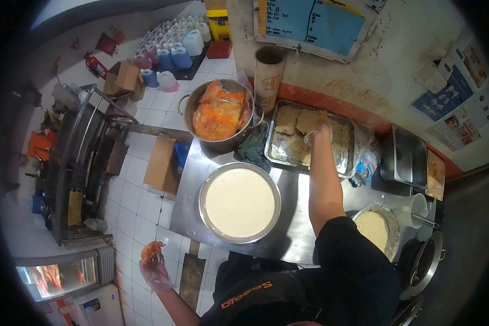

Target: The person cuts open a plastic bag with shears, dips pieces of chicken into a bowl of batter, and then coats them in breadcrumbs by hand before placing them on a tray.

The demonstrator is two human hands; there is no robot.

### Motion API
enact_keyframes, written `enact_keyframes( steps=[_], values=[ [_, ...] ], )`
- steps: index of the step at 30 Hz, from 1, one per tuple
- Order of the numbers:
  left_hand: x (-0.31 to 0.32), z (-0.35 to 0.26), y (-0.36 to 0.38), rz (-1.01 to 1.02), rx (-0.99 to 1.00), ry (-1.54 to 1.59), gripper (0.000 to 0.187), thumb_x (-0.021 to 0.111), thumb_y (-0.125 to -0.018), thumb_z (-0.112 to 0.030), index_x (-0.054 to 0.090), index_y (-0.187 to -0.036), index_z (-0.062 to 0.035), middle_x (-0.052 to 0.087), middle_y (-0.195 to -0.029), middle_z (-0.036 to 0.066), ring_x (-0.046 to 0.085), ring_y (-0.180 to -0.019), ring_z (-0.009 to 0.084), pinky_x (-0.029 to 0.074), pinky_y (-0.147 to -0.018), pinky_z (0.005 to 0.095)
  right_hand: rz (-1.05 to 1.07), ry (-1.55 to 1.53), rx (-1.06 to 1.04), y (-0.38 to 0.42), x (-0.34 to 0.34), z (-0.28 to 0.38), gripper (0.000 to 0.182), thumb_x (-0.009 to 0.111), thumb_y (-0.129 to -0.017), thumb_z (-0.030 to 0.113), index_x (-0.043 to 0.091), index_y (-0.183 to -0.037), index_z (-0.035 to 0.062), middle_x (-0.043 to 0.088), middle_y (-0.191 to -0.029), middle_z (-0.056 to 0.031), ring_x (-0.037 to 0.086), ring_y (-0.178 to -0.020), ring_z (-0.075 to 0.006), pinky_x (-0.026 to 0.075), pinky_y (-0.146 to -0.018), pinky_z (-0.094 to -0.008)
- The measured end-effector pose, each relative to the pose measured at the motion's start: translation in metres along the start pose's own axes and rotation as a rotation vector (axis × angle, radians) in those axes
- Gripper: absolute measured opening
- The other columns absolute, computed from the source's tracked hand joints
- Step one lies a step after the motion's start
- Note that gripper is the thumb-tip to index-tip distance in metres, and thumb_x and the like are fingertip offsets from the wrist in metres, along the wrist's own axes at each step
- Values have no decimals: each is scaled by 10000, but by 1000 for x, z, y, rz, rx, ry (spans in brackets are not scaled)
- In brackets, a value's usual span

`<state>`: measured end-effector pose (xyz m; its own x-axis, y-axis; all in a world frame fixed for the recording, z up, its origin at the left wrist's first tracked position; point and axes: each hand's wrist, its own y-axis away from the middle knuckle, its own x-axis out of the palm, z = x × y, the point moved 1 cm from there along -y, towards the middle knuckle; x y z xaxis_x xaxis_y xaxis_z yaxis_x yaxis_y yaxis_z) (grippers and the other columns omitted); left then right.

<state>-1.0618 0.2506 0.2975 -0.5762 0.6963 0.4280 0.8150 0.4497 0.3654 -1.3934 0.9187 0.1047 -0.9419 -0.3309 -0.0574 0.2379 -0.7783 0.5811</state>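
My left hand, in a clear plastic glove, is out past the table's left edge, above the floor. Its fingers are closed around an orange-red piece of marinated meat. My right hand, also gloved, reaches into a metal tray of brown crumbly coating. Its fingers are at the coating and partly hidden, so their grip does not show. A wide metal bowl of pale cream batter stands nearest me on the steel table.
A large pot holding bagged orange meat stands behind the bowl. Beside the tray are a dark cloth and plastic bags. At right are a steel container, a tub of pale crumbs and a white jug.
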Motion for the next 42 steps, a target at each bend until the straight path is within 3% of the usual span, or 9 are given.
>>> enact_keyframes(
  steps=[9, 12, 22, 28, 31, 33, 34, 36, 42],
  values=[
    [6, 1, -4, 106, -11, 14, 556, 649, -756, -235, 491, -1190, 75, 572, -1137, 184, 568, -1066, 285, 529, -877, 327, 95, 610, -109, 50, -64, 66, 286, 525, -879, 202, 601, -1110, 51, 653, -1045, -132, 625, -937, -275, 490, -760, -361],
    [-3, 3, -10, 61, -21, 60, 544, 645, -765, -226, 487, -1191, 72, 576, -1133, 179, 569, -1071, 283, 542, -860, 336, 162, 914, -1012, -67, -98, 14, 370, 557, -854, 161, 560, -1205, 47, 620, -1173, -160, 606, -1048, -308, 480, -837, -356],
    [5, 1, -12, 4, 6, -54, 523, 617, -735, -336, 576, -1113, 23, 625, -1094, 148, 572, -1057, 218, 397, -948, 316, -70, 817, -722, 42, -102, 59, 497, 615, -772, 119, 530, -1256, 44, 623, -1171, -178, 595, -1093, -337, 468, -921, -403],
    [11, -4, -5, 97, 39, -74, 522, 627, -769, -334, 562, -1133, 35, 605, -1120, 153, 566, -1066, 235, 445, -926, 319, 369, 235, -600, -21, -99, 43, 422, 612, -817, 121, 542, -1225, 42, 613, -1166, -218, 587, -1095, -381, 486, -888, -414],
    [13, -5, -4, 87, 56, -127, 497, 611, -748, -366, 601, -1084, 0, 629, -1089, 125, 570, -1050, 217, 401, -940, 314, 87, 729, -738, -3, -105, 60, 398, 610, -823, 133, 556, -1205, 34, 601, -1193, -209, 574, -1119, -359, 469, -909, -395],
    [13, -5, -3, 74, 53, -137, 494, 610, -750, -370, 605, -1081, -3, 629, -1091, 123, 569, -1052, 219, 402, -947, 318, -31, 1613, -1157, -41, -105, 56, 421, 609, -825, 144, 547, -1220, 13, 577, -1240, -190, 541, -1160, -319, 433, -947, -370],
    [16, -6, -2, 72, 63, -141, 491, 609, -755, -369, 606, -1082, -2, 629, -1090, 129, 570, -1053, 223, 408, -946, 319, -30, 1614, -1156, -21, -105, 65, 421, 609, -825, 144, 547, -1220, 13, 577, -1240, -190, 541, -1160, -319, 433, -947, -370],
    [19, -6, -5, 70, 74, -146, 487, 609, -760, -367, 606, -1082, -1, 628, -1089, 135, 571, -1053, 228, 414, -945, 320, 130, 556, -663, 43, -109, 94, 444, 592, -836, 165, 536, -1257, 34, 575, -1251, -173, 549, -1135, -300, 428, -935, -380],
    [28, -2, -5, 102, 68, -140, 490, 622, -766, -356, 601, -1094, 8, 628, -1097, 150, 579, -1046, 224, 448, -893, 304, 255, 313, -606, 75, -121, 84, 488, 637, -813, 268, 555, -1248, 63, 648, -1122, -172, 616, -1009, -315, 465, -850, -426]
  ],
)
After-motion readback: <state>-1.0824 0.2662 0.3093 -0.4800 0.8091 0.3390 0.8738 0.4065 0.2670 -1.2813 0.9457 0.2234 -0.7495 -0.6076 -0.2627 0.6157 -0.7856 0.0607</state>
